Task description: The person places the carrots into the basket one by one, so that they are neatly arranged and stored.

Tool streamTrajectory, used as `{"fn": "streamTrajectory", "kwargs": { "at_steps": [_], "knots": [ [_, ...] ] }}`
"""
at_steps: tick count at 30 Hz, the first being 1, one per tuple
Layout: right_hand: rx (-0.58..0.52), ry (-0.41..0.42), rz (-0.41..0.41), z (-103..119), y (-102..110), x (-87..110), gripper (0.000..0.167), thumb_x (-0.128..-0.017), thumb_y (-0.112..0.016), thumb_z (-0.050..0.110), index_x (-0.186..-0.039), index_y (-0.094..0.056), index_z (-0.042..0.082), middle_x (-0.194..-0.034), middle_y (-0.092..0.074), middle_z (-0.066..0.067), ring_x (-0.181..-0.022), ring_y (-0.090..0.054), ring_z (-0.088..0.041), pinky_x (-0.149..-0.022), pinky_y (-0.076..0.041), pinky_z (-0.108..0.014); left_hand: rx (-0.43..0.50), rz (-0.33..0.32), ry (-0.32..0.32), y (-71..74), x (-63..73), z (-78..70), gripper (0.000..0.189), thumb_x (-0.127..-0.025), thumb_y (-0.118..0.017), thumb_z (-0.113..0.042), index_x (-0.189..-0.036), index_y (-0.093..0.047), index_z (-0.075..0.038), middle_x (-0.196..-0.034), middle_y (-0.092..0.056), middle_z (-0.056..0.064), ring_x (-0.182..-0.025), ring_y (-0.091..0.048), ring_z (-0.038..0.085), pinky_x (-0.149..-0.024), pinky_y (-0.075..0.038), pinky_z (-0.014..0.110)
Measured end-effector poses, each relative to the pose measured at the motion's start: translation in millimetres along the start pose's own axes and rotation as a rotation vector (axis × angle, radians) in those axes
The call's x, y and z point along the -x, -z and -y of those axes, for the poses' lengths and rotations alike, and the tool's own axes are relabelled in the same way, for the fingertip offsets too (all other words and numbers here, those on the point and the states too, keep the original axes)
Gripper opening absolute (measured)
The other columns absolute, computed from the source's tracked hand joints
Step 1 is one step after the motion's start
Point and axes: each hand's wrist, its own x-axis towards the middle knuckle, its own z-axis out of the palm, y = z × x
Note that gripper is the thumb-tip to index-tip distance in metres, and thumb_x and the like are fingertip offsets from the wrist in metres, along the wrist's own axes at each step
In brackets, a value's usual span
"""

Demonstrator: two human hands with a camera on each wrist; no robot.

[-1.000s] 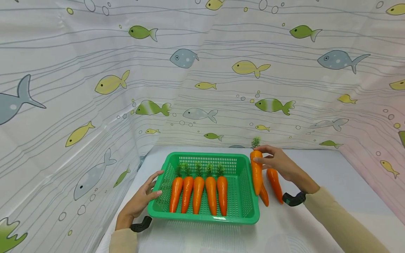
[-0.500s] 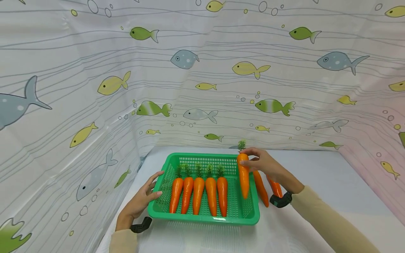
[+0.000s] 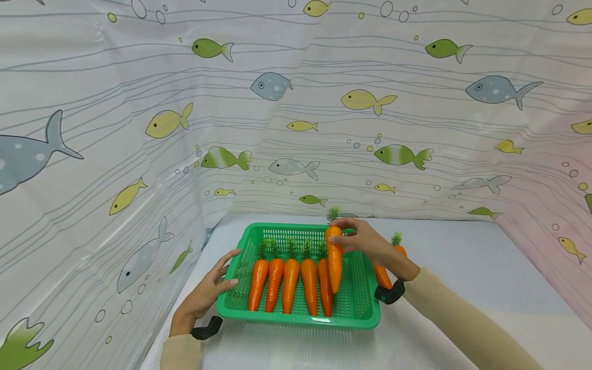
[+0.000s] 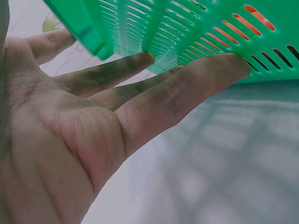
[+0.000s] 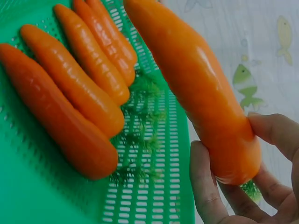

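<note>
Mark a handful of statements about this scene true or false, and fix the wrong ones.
The right hand grips a carrot near its thick end. True.
The left hand holds a carrot. False: it touches the green basket.
Three carrots lie in the basket. False: five carrots do.
Their leafy tops point to the basket's near side. False: they point to its far side.
Behind the basket hangs a fish-patterned sheet. True.

Fish-print sheeting (image 3: 319,113) encloses this tabletop booth (image 3: 467,262).

Carrot (image 3: 335,264) I hold: orange, green leaves (image 3: 333,214)
Basket (image 3: 296,319): green, slotted pattern
My sleeves (image 3: 455,313): beige
Sheet (image 3: 314,145): white, grey-lined; yellow, green, blue-grey fish (image 3: 358,99)
</note>
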Motion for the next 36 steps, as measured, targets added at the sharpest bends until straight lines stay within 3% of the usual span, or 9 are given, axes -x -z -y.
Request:
{"fn": "streamTrajectory", "kwargs": {
  "at_steps": [7,21,31,36],
  "knots": [
    [-0.007,-0.002,0.026,4,-24,-11.4,0.051,-0.094,-0.078,0.02,-0.138,-0.058,0.005,-0.135,-0.053,-0.019,-0.104,-0.065,-0.03,-0.087,-0.058,-0.05,-0.027,-0.006,0.0,0.1,-0.1,0.1,0.075,-0.103,-0.057,-0.011,-0.164,-0.02,-0.032,-0.163,-0.022,0.024,-0.144,-0.029,0.051,-0.1,-0.045,0.058],
    [-0.013,-0.017,0.055,2,-67,-35.3,0.047,-0.094,-0.078,0.019,-0.135,-0.06,0.006,-0.129,-0.053,-0.018,-0.096,-0.066,-0.028,-0.088,-0.054,-0.059,0.018,0.006,-0.003,0.6,-1.5,0.6,0.075,-0.104,-0.056,-0.009,-0.165,-0.018,-0.031,-0.16,-0.026,0.025,-0.135,-0.042,0.046,-0.095,-0.05,0.052],
    [-0.051,-0.042,0.058,0,-93,-47.5,0.049,-0.093,-0.079,0.018,-0.136,-0.059,0.003,-0.133,-0.052,-0.02,-0.095,-0.068,-0.027,-0.085,-0.057,-0.053,0.004,-0.001,-0.002,1.4,-2.0,0.1,0.076,-0.103,-0.058,-0.01,-0.165,-0.019,-0.03,-0.161,-0.026,0.025,-0.138,-0.038,0.048,-0.096,-0.048,0.053],
    [-0.072,-0.051,0.066,0,-105,-55.1,0.051,-0.093,-0.079,0.018,-0.137,-0.059,0.002,-0.132,-0.053,-0.018,-0.091,-0.069,-0.028,-0.084,-0.057,-0.056,0.017,0.005,0.007,1.7,-1.8,0.3,0.076,-0.103,-0.057,-0.009,-0.165,-0.018,-0.03,-0.159,-0.028,0.026,-0.132,-0.046,0.045,-0.093,-0.051,0.052]
  ]
}}
